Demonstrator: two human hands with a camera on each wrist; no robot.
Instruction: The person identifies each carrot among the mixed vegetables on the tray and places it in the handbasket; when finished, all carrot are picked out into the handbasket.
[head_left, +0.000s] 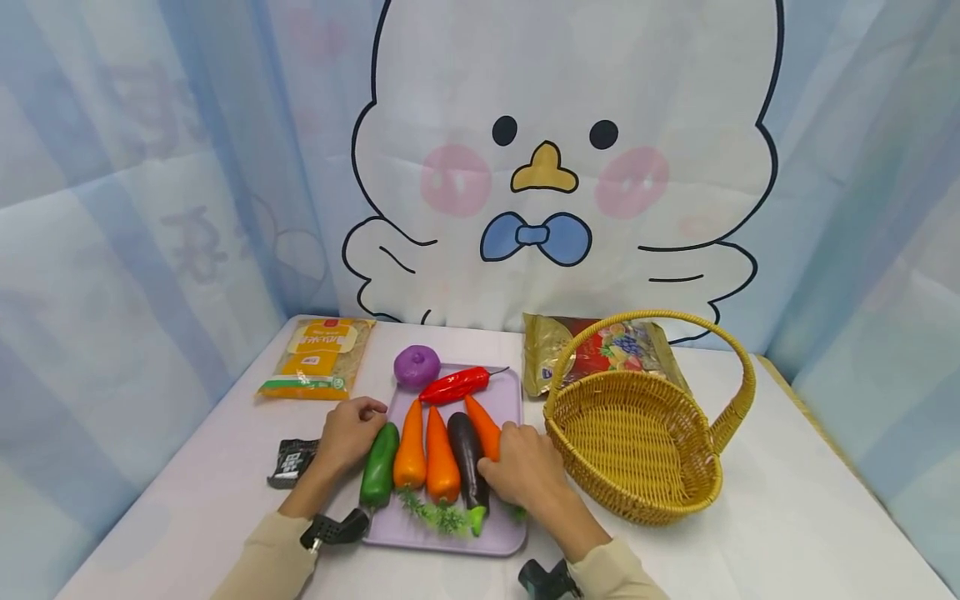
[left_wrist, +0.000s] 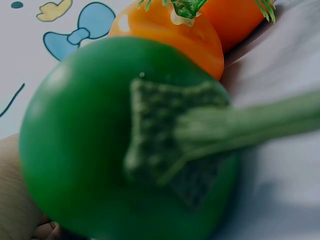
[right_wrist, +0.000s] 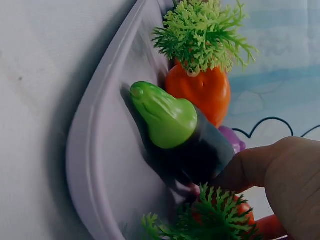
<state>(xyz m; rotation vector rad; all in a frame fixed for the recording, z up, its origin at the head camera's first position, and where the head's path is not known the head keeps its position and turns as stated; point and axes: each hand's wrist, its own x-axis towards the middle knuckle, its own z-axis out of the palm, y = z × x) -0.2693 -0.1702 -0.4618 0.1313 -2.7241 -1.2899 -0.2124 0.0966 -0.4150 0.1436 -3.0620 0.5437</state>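
Note:
My right hand (head_left: 528, 471) grips the rightmost carrot (head_left: 483, 425), its thumb beside the dark eggplant (head_left: 467, 450). In the right wrist view that carrot's leafy top (right_wrist: 215, 217) shows below the eggplant's green cap (right_wrist: 170, 120). At the tray's left edge my left hand (head_left: 348, 433) lies with loosely bent fingers, next to a long green cucumber-like vegetable (head_left: 379, 465). That vegetable's stem end (left_wrist: 175, 135) fills much of the left wrist view. Two more carrots (head_left: 409, 450) lie between it and the eggplant on the lilac tray (head_left: 442, 542).
Across the tray's back lie a red chili (head_left: 457, 385) and a purple onion (head_left: 417, 367). A woven basket (head_left: 633, 450) with a tall handle stands right of the tray. Around are a yellow packet (head_left: 318, 358), a gold-and-red bag (head_left: 607, 350) and a small black packet (head_left: 291, 462).

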